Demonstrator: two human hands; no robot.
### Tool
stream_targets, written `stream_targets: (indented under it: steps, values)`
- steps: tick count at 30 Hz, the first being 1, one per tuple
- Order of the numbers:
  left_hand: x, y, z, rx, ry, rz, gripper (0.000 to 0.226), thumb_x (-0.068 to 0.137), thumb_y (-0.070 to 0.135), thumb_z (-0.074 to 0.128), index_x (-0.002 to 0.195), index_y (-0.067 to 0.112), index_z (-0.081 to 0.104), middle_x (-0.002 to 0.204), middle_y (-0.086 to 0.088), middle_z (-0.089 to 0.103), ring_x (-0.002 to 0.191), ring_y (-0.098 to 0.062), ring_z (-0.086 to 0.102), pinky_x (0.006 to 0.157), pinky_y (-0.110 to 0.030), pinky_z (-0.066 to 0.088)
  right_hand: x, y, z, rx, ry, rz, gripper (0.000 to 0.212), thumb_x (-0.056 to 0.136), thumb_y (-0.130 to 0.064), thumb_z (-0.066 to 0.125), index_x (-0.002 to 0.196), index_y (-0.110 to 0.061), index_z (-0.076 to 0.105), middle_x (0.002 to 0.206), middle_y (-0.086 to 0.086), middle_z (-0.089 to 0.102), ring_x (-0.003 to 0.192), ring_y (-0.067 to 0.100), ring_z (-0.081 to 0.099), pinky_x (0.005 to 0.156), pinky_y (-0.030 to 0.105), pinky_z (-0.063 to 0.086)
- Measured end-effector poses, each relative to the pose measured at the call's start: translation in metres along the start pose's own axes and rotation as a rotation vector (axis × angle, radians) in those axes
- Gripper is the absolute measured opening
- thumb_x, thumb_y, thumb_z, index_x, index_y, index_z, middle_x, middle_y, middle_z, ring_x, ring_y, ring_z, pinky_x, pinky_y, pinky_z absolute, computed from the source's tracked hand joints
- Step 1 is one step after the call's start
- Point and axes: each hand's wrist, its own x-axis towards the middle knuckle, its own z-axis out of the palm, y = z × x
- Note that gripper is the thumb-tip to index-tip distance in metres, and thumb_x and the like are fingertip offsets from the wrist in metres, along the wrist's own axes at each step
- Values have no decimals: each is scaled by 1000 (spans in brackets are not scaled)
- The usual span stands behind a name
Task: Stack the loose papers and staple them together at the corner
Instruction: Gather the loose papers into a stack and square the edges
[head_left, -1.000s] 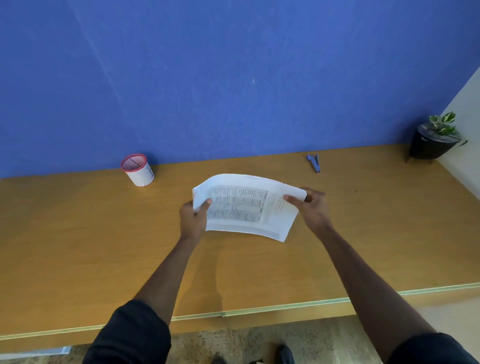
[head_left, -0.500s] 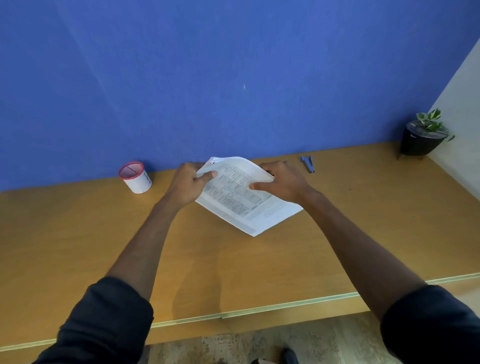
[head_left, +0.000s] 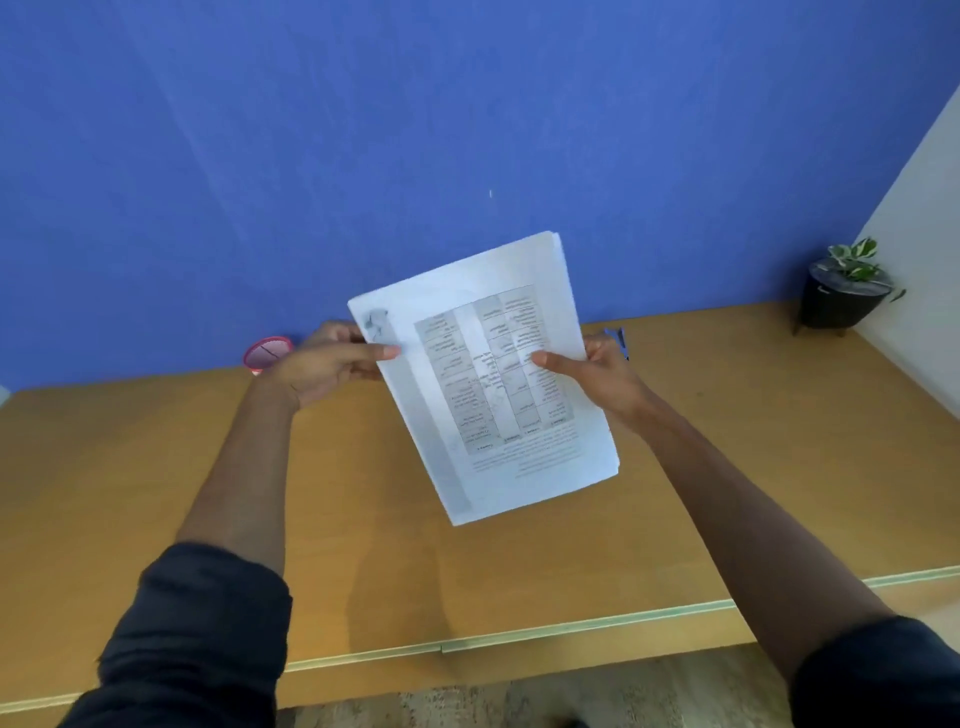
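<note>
papers (head_left: 488, 379), a white squared stack with a printed table facing you, tilt toward 1 o'clock above the bench (head_left: 156, 467); your left hand (head_left: 322, 366) and right hand (head_left: 597, 371) pinch the side edges.

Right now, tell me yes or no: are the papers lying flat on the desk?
No: both hands, left and right, hold the papers upright above the desk by their side edges.
</note>
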Motion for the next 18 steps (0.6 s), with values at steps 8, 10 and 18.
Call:
stream_targets:
  steps: [8,10,18]
  values:
    - [4,-43,58,-405,-5,6,29,83,18,73,112,20,74,126,-6,70,121,-28,63,96,-40,56,4,6,7,122,123,6,20,89,-18,72,108,-11,75,110,6,77,96,24,75,79,38,62]
    - [6,-47,64,-420,69,7,23,92,14,63,110,19,75,124,-7,71,121,-30,63,102,-45,51,3,9,9,135,152,-16,14,89,-16,72,103,-14,75,108,5,77,95,23,76,78,37,62]
    - [6,-55,74,-326,86,4,30,90,9,69,112,28,72,122,0,72,114,-22,68,95,-43,53,-3,19,20,180,186,-16,12,91,-12,70,101,-12,75,97,-2,78,87,17,77,68,26,61]
